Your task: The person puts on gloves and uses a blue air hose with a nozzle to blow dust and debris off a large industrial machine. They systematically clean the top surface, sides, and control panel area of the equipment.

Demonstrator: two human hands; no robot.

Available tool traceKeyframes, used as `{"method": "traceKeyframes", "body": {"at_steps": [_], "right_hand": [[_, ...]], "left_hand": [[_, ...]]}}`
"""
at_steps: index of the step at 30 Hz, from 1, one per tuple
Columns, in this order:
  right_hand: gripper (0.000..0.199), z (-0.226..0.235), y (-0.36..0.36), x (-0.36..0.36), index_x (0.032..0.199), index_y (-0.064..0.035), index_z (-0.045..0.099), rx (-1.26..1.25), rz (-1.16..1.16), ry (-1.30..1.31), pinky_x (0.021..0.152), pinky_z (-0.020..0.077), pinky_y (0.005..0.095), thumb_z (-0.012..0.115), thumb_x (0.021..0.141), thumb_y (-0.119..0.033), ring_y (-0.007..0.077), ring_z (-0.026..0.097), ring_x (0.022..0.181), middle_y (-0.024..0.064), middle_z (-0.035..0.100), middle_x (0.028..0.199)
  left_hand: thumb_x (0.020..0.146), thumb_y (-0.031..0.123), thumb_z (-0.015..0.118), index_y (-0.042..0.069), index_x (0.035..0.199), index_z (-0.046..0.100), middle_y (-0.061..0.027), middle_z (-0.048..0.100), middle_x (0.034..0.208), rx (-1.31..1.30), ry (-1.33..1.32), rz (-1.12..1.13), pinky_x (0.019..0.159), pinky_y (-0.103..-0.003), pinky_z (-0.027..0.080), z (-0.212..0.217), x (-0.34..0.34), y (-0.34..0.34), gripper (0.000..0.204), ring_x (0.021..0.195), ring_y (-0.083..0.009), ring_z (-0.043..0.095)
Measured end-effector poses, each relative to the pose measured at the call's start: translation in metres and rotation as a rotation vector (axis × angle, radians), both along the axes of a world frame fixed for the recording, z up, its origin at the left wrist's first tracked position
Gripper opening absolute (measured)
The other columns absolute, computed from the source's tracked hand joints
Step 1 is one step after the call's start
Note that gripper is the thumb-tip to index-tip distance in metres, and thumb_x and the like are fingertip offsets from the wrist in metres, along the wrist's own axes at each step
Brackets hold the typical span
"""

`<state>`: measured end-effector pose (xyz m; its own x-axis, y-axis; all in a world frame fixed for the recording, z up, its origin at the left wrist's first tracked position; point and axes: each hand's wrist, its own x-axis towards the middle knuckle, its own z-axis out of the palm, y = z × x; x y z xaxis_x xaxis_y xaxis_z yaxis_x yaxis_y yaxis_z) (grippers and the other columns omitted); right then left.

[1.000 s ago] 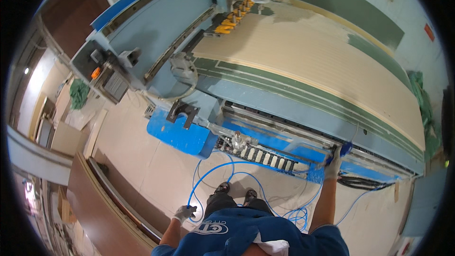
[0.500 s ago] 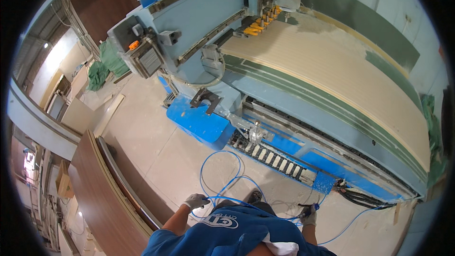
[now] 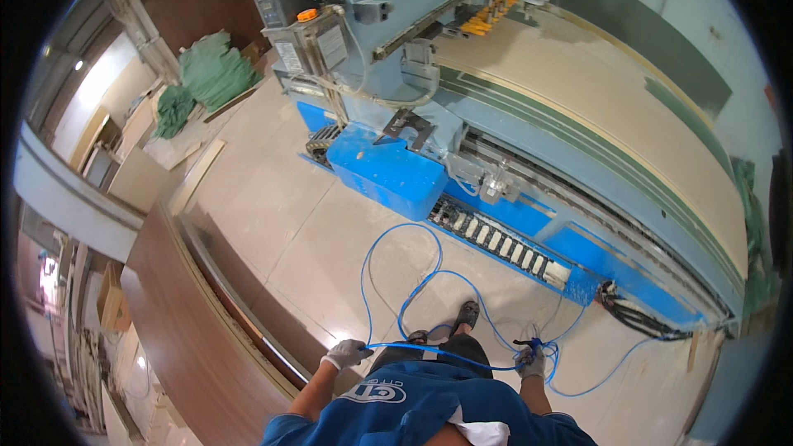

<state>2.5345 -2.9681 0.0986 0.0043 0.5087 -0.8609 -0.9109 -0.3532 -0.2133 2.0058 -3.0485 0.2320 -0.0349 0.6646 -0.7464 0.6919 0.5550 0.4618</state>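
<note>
A thin blue hose (image 3: pixel 450 353) stretches across in front of my body between my two gloved hands. My left hand (image 3: pixel 345 353) is closed around it near the standing brown panels. In my right hand (image 3: pixel 533 361) is a small blue and dark tool (image 3: pixel 525 350) that looks like an air blow gun, partly hidden by the fingers. Loops of the same hose spread over the floor ahead of my feet. More hose gathers beside my right hand and trails off to the right.
Ahead stands a large blue-grey machine with a blue cover (image 3: pixel 387 172), a cable chain (image 3: pixel 500 245) along its base and a grooved pale board (image 3: pixel 595 87) on its bed. Brown panels (image 3: pixel 186 322) lean at the left. A green cloth heap (image 3: pixel 216 73) lies far left.
My view has shifted, so the machine sits higher and further right in the picture. Both of my shoes now show. My hands keep hold of the hose and tool, and the floor loops have changed shape.
</note>
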Motion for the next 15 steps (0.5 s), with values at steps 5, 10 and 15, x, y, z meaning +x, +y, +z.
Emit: {"method": "traceKeyframes", "body": {"at_steps": [5,10,15], "right_hand": [[0.042,-0.008,-0.048,-0.025,0.081,-0.0035,0.057,-0.111,-0.025,0.062,0.041,0.0414,0.024,0.065,0.079,-0.045,0.011,0.051,0.043,-0.0023,0.055,0.056],[0.044,-0.008,-0.101,-0.018,0.076,-0.0044,0.056,-0.175,0.004,0.199,0.036,0.0317,0.022,0.064,0.081,-0.047,0.0082,0.041,0.038,-0.0044,0.046,0.048],[0.047,0.0,-0.142,0.008,0.067,-0.0095,0.054,-0.171,-0.069,-0.047,0.035,0.0286,0.0225,0.056,0.085,-0.052,0.0072,0.039,0.036,-0.0061,0.042,0.044]], "left_hand": [[0.082,0.05,0.062,0.008,0.095,0.069,-0.0107,0.066,0.073,-0.033,0.005,-0.067,0.066,-0.038,0.048,0.003,-0.011,-0.028,0.044,0.069,-0.0238,0.064],[0.081,0.048,0.064,0.008,0.094,0.07,-0.0095,0.066,0.071,0.003,-0.049,-0.127,0.063,-0.035,0.048,-0.005,-0.003,-0.033,0.042,0.066,-0.0204,0.063],[0.078,0.047,0.065,0.009,0.094,0.069,-0.0091,0.067,0.072,0.118,-0.015,-0.461,0.067,-0.036,0.051,-0.036,0.032,-0.039,0.041,0.069,-0.0205,0.066]]}}
